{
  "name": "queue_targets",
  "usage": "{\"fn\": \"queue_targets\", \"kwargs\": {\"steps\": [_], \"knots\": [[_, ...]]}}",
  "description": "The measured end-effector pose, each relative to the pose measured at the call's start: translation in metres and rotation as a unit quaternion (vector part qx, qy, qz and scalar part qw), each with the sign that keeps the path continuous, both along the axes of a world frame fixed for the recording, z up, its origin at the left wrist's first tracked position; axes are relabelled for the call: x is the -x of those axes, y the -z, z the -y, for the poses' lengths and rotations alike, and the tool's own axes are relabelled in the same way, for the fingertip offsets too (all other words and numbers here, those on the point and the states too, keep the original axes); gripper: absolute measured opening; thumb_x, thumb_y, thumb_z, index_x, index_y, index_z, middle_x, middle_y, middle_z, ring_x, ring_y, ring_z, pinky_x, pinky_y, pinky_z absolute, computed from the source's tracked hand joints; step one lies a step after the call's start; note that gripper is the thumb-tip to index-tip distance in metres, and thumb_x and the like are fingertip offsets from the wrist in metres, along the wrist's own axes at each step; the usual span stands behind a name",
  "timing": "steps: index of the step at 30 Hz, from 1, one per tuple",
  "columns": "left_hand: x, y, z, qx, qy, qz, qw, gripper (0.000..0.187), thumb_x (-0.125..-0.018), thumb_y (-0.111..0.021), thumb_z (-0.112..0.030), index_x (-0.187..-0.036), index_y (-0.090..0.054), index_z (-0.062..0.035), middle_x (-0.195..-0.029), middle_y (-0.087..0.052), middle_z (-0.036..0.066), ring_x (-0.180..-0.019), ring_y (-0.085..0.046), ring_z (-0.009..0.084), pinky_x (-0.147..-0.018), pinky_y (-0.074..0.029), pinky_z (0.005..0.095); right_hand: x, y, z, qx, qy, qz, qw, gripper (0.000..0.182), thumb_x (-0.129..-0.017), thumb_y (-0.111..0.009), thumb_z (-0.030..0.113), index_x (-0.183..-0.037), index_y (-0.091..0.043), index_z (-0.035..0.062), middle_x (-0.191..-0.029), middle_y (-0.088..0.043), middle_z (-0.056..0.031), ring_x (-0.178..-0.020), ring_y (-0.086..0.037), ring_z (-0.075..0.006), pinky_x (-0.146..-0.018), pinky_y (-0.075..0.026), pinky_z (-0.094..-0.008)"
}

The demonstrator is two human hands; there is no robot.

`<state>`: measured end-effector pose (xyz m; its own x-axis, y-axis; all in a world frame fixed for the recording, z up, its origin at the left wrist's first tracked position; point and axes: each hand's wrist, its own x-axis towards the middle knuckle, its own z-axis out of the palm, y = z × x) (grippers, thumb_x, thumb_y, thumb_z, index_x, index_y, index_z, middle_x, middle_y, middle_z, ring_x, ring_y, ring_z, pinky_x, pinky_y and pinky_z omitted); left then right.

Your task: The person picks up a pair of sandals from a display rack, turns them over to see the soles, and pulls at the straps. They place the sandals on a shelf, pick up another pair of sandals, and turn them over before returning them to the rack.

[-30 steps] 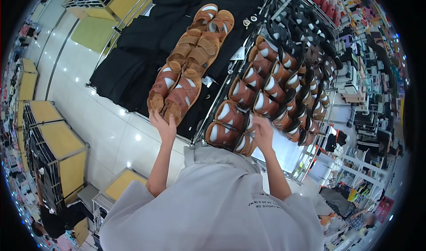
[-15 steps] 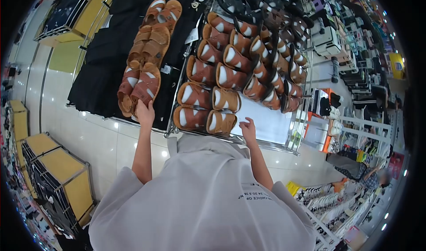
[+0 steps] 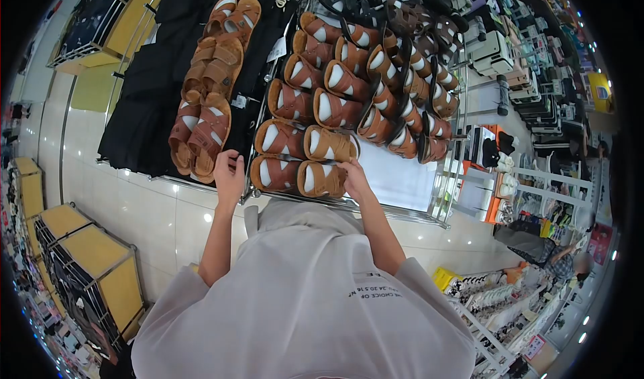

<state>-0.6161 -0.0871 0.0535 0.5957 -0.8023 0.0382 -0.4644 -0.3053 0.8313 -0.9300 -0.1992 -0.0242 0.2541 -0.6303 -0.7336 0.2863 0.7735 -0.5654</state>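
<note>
My left hand [image 3: 230,176] is beside the front pair of reddish-brown sandals [image 3: 213,129] on the black cloth. Its fingers are loosely bent and apart, with nothing in them. To the right, my right hand [image 3: 353,180] pinches the edge of a tan sandal [image 3: 323,178] in the front row of the rack; the fingertips are partly hidden between it and the tan sandal behind [image 3: 329,144]. White paper stuffing shows inside these sandals. Directly left of the tan ones stand reddish-brown sandals [image 3: 276,173]. A tan pair [image 3: 216,67] lies farther back on the cloth.
Rows of brown and black sandals fill the metal-railed rack [image 3: 402,210], which has a white board [image 3: 402,174] at front right. Black folded cloth [image 3: 144,111] covers the left side. Yellow-topped stands [image 3: 90,251] are at lower left. A person [image 3: 560,261] is far right.
My left hand has let go of the reddish-brown sandal and drawn slightly right. My right hand has moved left from over the white board onto the front tan sandal. The view has shifted slightly.
</note>
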Motion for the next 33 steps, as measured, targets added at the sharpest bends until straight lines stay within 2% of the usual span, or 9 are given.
{"fn": "queue_targets", "kwargs": {"steps": [3,9,13,17,21,22,24,29,33], "knots": [[0.004,-0.003,0.003,-0.031,0.049,-0.061,0.996,0.01,-0.091,-0.059,-0.008,-0.098,-0.06,-0.0004,-0.079,-0.061,0.003,-0.067,-0.055,0.0088,-0.061,-0.045,0.0229,-0.003,-0.032,-0.007,0.013,0.037,-0.016,0.999,0.021,-0.082,-0.063,0.006,-0.102,-0.057,0.004,-0.099,-0.061,-0.0059,-0.094,-0.057,-0.0156,-0.085,-0.046,-0.0294],[0.008,-0.026,0.027,-0.023,0.13,-0.111,0.985,0.012,-0.091,-0.059,-0.01,-0.096,-0.062,0.0007,-0.078,-0.063,0.006,-0.066,-0.054,0.0098,-0.058,-0.044,0.0237,-0.007,-0.083,-0.035,0.177,0.024,-0.259,0.949,0.018,-0.089,-0.06,0.019,-0.09,-0.063,0.0018,-0.082,-0.06,0.0001,-0.08,-0.051,-0.0105,-0.072,-0.04,-0.0252],[0.01,-0.04,0.057,0.023,0.199,-0.108,0.974,0.012,-0.091,-0.059,-0.01,-0.096,-0.062,0.0008,-0.078,-0.063,0.007,-0.065,-0.053,0.0092,-0.059,-0.044,0.0235,-0.005,-0.131,-0.032,0.301,-0.002,-0.414,0.859,0.028,-0.094,-0.054,0.024,-0.086,-0.062,-0.0017,-0.072,-0.058,-0.0101,-0.068,-0.05,-0.0148,-0.067,-0.041,-0.0288],[0.024,-0.067,0.086,0.036,0.238,-0.222,0.945,0.013,-0.092,-0.059,-0.013,-0.097,-0.062,-0.0002,-0.08,-0.062,0.004,-0.066,-0.052,0.0079,-0.062,-0.044,0.0246,0.001,-0.168,-0.011,0.487,-0.03,-0.543,0.684,0.031,-0.091,-0.058,0.017,-0.067,-0.057,-0.0028,-0.061,-0.052,-0.0147,-0.053,-0.051,-0.0275,-0.051,-0.039,-0.0346],[0.031,-0.084,0.108,0.029,0.295,-0.286,0.911,0.021,-0.094,-0.059,-0.02,-0.105,-0.06,-0.0022,-0.092,-0.062,0.001,-0.081,-0.055,0.0066,-0.073,-0.044,0.0229,0.004,-0.208,0.019,0.663,-0.167,-0.441,0.582,0.03,-0.082,-0.063,0.005,-0.056,-0.049,0.0002,-0.053,-0.045,-0.0103,-0.043,-0.044,-0.0267,-0.043,-0.034,-0.0352],[0.031,-0.089,0.113,0.018,0.305,-0.318,0.898,0.023,-0.095,-0.057,-0.021,-0.109,-0.058,-0.002,-0.1,-0.061,0.003,-0.089,-0.056,0.0091,-0.079,-0.044,0.0242,0.002,-0.215,0.025,0.705,-0.208,-0.425,0.528,0.025,-0.071,-0.067,0.005,-0.052,-0.05,0.0053,-0.052,-0.046,-0.0069,-0.043,-0.046,-0.027,-0.042,-0.036,-0.0366],[0.03,-0.101,0.121,-0.003,0.32,-0.379,0.868,0.028,-0.097,-0.053,-0.021,-0.117,-0.055,-0.0015,-0.116,-0.06,0.008,-0.103,-0.057,0.014,-0.09,-0.044,0.0269,-0.01,-0.235,0.029,0.744,-0.273,-0.381,0.476,0.024,-0.066,-0.068,0.006,-0.051,-0.048,0.007,-0.051,-0.044,-0.0055,-0.043,-0.047,-0.0252,-0.042,-0.037,-0.0358],[0.035,-0.096,0.115,-0.118,0.351,-0.503,0.781,0.051,-0.096,-0.056,-0.035,-0.133,-0.045,-0.0027,-0.112,-0.058,0.006,-0.106,-0.052,0.0103,-0.089,-0.042,0.0236,-0.043,-0.252,0.024,0.801,-0.377,-0.272,0.378,0.022,-0.06,-0.065,0.013,-0.048,-0.047,0.0097,-0.051,-0.044,-0.0028,-0.045,-0.049,-0.021,-0.045,-0.04,-0.0336],[0.052,-0.11,0.092,-0.034,0.351,-0.426,0.833,0.048,-0.1,-0.05,-0.034,-0.133,-0.041,-0.0009,-0.118,-0.054,0.006,-0.108,-0.047,0.012,-0.095,-0.039,0.0268,-0.063,-0.243,0.014,0.801,-0.424,-0.214,0.364,0.02,-0.06,-0.063,0.014,-0.048,-0.048,0.008,-0.053,-0.045,-0.0024,-0.045,-0.048,-0.02,-0.046,-0.04,-0.0328]]}}
